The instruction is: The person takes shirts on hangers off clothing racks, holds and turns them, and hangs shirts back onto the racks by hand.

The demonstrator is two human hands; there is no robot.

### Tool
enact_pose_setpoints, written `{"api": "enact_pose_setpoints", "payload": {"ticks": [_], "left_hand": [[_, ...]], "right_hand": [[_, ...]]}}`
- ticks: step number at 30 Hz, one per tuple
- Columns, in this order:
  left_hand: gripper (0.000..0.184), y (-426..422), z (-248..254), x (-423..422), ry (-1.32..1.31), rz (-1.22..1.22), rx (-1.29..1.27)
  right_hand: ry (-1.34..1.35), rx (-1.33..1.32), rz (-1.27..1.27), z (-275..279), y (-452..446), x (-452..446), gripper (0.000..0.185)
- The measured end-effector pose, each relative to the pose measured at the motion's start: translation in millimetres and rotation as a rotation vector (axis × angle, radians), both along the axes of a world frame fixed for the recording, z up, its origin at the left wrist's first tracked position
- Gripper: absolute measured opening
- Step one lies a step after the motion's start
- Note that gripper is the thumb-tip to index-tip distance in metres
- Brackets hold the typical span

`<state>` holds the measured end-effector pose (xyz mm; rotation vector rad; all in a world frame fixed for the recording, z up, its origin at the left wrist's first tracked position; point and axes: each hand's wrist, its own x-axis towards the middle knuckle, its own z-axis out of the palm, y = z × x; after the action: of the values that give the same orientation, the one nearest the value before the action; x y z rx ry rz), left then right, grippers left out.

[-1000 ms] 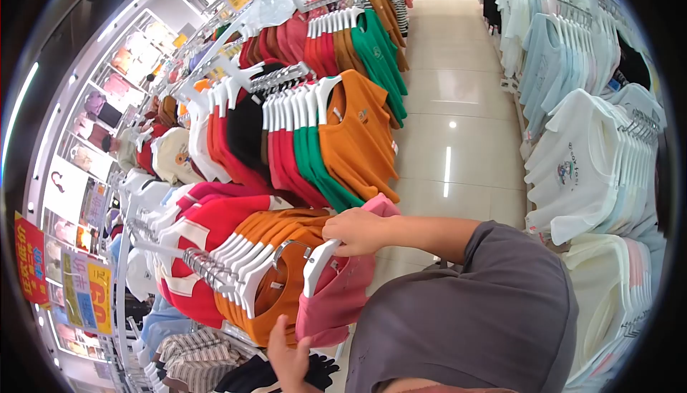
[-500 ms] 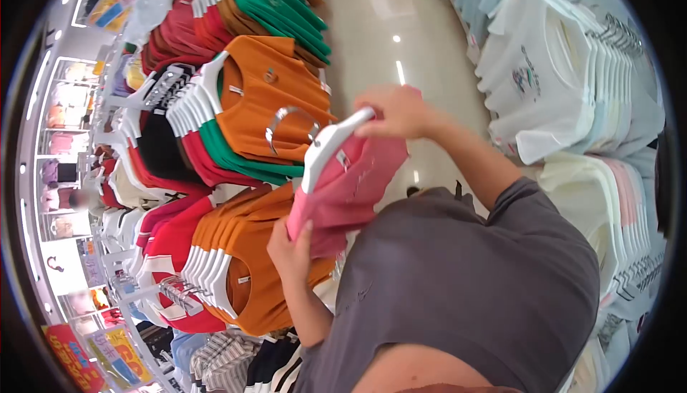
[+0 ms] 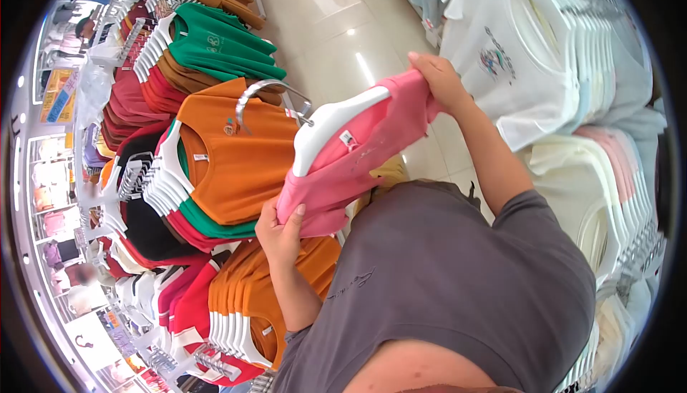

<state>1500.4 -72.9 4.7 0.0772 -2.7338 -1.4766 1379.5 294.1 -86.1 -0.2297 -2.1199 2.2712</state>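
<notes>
A pink top hangs on a white hanger in front of my torso, its white neck label showing. The hanger's metal hook points up and left. My left hand is closed on the top's near shoulder, thumb laid over the fabric. At the opposite shoulder, my right hand grips the pink cloth near the hanger's tip. Part of that tip is covered by fabric.
On the left, racks carry an orange top, a green top and several others on white hangers. White tops and cream tops hang on the right. A shiny tiled floor runs between them.
My right hand has shifted right, from the bare hanger end to the cloth at the shoulder. The pink top is now spread wider over the hanger. My left hand keeps its hold.
</notes>
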Motion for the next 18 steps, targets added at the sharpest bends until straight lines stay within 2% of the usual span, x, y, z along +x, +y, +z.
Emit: {"api": "enact_pose_setpoints", "payload": {"ticks": [4, 7, 12, 13, 15, 18], "left_hand": [[0.031, 0, -14, -60, -0.032, -0.02, 0.085], [0.03, -5, -27, -124, 0.014, -0.075, 0.059], [0.03, -11, -15, -218, -0.005, -0.113, 0.098], [0.03, -12, -14, -238, 0.016, -0.126, 0.102], [0.03, -13, -15, -268, 0.071, -0.193, 0.132], [0.029, -11, -18, -297, 0.082, -0.191, 0.141]], "right_hand": [[0.087, -0.007, -0.12, -12, -1, -40, 0.036], [0.024, -0.001, -0.163, -7, 2, -86, 0.04], [0.102, 0.279, -0.249, 8, 3, -149, 0.043], [0.122, 0.282, -0.264, 13, 3, -162, 0.043], [0.094, 0.122, -0.282, 17, 1, -178, 0.043], [0.125, 0.112, -0.358, 23, -1, -202, 0.042]]}}
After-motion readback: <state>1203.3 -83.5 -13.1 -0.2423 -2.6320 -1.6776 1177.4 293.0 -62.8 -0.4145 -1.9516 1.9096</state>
